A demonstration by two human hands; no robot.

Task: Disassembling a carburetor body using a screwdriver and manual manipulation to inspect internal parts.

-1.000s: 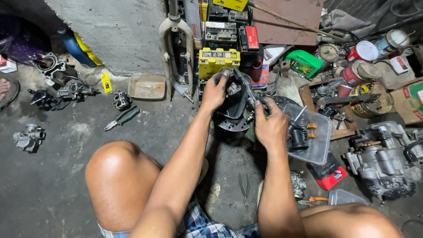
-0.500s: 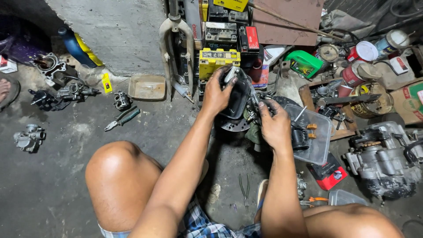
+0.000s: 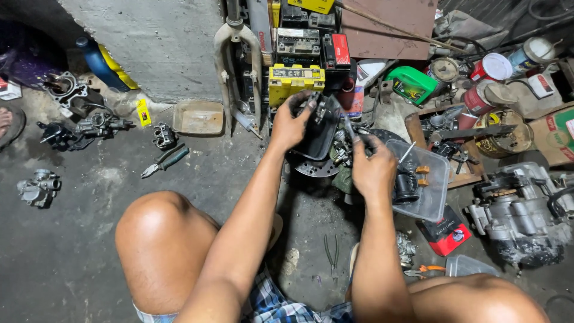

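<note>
Raised a little higher than a second ago, the black part (image 3: 320,128) is gripped by the left hand (image 3: 291,124), while the right hand (image 3: 372,170), at four o'clock, clenches a thin tool (image 3: 348,127).

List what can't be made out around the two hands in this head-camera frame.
- Black part, head view: the left hand covers its near side; the exact grip is hidden.
- Thin metal tool: the right hand hides its handle.
- Clear plastic tray: contents partly behind the right hand.
- Engine block: far side cut off by the right edge.
</note>
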